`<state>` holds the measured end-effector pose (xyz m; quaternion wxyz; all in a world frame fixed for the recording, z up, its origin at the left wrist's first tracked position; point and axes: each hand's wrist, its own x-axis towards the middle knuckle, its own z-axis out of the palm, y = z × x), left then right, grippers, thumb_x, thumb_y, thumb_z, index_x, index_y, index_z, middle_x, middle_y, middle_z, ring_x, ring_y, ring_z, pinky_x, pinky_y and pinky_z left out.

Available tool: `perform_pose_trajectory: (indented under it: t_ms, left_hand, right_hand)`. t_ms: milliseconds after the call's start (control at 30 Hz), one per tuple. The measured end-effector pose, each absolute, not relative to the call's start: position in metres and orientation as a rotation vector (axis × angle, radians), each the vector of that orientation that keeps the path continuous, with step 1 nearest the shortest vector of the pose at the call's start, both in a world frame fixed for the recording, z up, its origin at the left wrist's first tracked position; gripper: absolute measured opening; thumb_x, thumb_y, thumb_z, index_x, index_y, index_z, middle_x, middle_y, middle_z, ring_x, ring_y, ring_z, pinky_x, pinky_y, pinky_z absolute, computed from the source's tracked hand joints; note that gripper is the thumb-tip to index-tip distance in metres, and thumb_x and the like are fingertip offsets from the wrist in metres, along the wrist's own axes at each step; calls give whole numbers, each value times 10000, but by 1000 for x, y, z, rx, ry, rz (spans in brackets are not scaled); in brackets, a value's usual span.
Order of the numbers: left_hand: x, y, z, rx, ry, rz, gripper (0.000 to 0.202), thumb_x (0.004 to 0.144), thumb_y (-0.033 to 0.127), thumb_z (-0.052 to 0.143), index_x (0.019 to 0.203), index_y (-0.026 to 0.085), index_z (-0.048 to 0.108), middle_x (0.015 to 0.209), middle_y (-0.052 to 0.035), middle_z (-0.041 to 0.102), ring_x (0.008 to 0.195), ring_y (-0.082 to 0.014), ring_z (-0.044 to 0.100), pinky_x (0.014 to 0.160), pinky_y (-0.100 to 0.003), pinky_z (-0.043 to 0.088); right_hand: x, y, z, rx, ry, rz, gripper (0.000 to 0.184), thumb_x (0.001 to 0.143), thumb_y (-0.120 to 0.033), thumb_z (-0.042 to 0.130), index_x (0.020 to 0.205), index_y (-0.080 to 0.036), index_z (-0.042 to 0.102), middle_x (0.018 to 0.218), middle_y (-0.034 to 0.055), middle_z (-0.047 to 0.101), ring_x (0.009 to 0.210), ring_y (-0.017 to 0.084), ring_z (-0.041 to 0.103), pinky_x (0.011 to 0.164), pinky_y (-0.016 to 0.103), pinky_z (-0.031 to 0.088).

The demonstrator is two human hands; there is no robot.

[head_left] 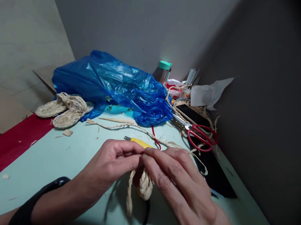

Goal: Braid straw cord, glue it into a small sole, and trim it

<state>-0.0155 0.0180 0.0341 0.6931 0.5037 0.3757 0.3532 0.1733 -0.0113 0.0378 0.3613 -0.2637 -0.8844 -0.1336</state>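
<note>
Both hands meet above the middle of the pale green tabletop (79, 156), fingertips pinched together. My left hand (114, 160) and my right hand (181, 178) are closed on a small piece of braided straw cord (145, 185). Below the fingers hangs a thick braided loop, and a thinner strand dangles to its left. The exact spot where the fingertips grip is hidden by the fingers. Right behind the hands lies a yellow tool (141, 142) with dark, narrow tips. A black cable (146, 216) runs along the table beneath the braid.
A blue plastic bag (107, 77) fills the back, with woven straw slippers (69, 112) at its left. A long straw braid (123, 125) crosses the table. Red-handled scissors (201, 136) rest at right near a phone (191, 115) and a green-lidded bottle (163, 71). A grey wall (267, 102) borders the right.
</note>
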Motion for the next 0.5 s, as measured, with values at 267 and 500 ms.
perform_pose_trajectory:
  t_ms: [267, 500]
  left_hand:
    - [-15, 20, 31, 1113, 747, 813, 187, 879, 240, 657, 981, 169, 797, 879, -52, 774, 809, -189, 672, 783, -262, 505]
    - [-18, 18, 31, 1032, 706, 795, 189, 898, 226, 632, 1012, 224, 783, 903, -23, 756, 861, -185, 659, 819, -264, 510]
  right_hand:
    - [174, -9, 32, -701, -2269, -391, 291, 911, -32, 524, 1160, 38, 657, 1124, 262, 713, 1002, 302, 659, 764, 434, 614]
    - [173, -8, 30, -716, -2282, -348, 309, 939, -26, 476, 1189, 48, 642, 1202, 254, 692, 1045, 292, 650, 830, 432, 599]
